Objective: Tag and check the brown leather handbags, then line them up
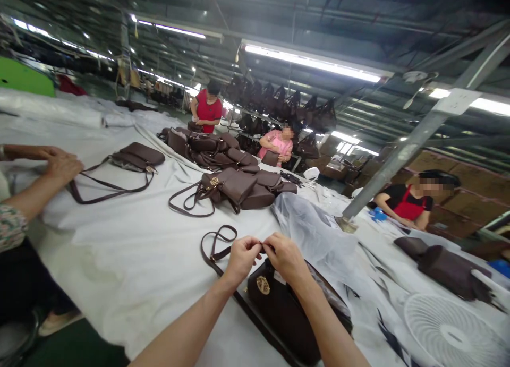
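A dark brown handbag with a round gold emblem lies on the white-covered table just in front of me. Above its near-left end, my left hand and my right hand meet fingertip to fingertip, both pinched closed. Between them is a thin dark strip at the bag's end; its exact kind is too small to tell. The bag's long shoulder strap loops out to the left on the cloth and runs back under my left forearm. My right forearm hides part of the bag.
A pile of brown handbags lies ahead. At left, a co-worker's hands are near another handbag. Clear plastic sheeting, a metal post and a white fan stand to the right. Several other people work farther off.
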Motion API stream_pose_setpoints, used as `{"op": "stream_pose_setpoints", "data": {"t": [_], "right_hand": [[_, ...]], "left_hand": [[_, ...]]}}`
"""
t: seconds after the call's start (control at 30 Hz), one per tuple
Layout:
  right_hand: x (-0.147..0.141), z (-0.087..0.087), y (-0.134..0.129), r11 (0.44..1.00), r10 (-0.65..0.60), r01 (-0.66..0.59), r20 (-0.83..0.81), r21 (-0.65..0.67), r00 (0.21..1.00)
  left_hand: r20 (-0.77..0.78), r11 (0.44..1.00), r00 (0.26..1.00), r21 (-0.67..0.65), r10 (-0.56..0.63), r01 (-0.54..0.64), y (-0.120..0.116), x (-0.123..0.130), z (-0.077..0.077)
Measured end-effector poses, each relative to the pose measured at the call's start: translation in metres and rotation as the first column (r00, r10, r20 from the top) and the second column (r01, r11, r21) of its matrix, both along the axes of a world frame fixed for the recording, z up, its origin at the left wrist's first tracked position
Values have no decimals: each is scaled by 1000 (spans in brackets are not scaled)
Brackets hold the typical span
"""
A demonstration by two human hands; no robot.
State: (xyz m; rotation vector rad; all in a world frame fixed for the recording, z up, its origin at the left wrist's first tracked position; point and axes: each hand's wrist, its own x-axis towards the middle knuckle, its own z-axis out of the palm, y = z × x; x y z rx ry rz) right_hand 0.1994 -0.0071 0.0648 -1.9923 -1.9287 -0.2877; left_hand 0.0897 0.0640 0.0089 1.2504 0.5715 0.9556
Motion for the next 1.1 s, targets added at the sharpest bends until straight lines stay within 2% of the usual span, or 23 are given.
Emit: {"op": "stream_pose_setpoints", "data": {"t": [0.23, 0.53, 0.67, 0.93, 1.1], "right_hand": [[-3, -6, 1, 999, -48, 47, 48, 17, 998], [5, -3, -1, 998, 36, -35, -18, 45, 999], [7, -3, 0, 998, 37, -37, -1, 51, 999], [8, -4, 1, 999, 46, -47, 32, 15, 998], [4, 5, -24, 994, 101, -104, 97, 19, 990]], "left_hand": [[-33, 1000, 999, 11, -11, 11, -2, 1, -4], [-45, 999, 998, -23, -46, 45, -2, 3, -4], [14, 998, 999, -21, -52, 52, -1, 2, -5], [206, 940, 950, -200, -237, 278, 0, -1, -5], [357, 870, 901, -330, -245, 367, -1, 0, -7]]}}
